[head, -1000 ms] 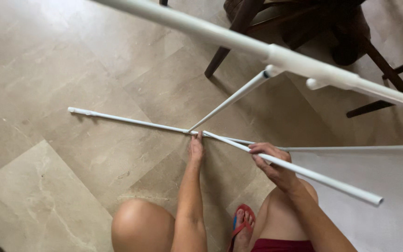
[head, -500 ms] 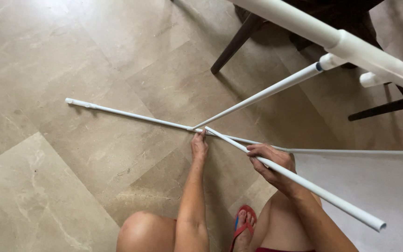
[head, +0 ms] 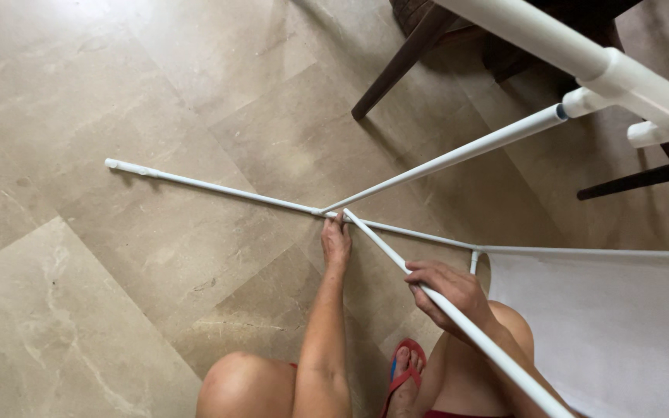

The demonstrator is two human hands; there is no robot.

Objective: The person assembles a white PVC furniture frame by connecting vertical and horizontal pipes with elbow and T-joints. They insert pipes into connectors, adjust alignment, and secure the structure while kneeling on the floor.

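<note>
Where the knees and a red sandal (head: pixel 406 371) show at the bottom edge, the right hand (head: pixel 449 292) has its fingers wrapped around a white rod (head: pixel 396 259) that slants up from the lower right. Just beyond, the left hand (head: pixel 336 240) rests its fingertips at the joint (head: pixel 333 214) on the tiled floor (head: pixel 156 271), where this rod meets a long floor rod (head: pixel 210 188) and a diagonal one (head: pixel 458 157). Farther off, the diagonal climbs to a thick white tube (head: pixel 582 58) beside dark chair legs (head: pixel 396 66).
</note>
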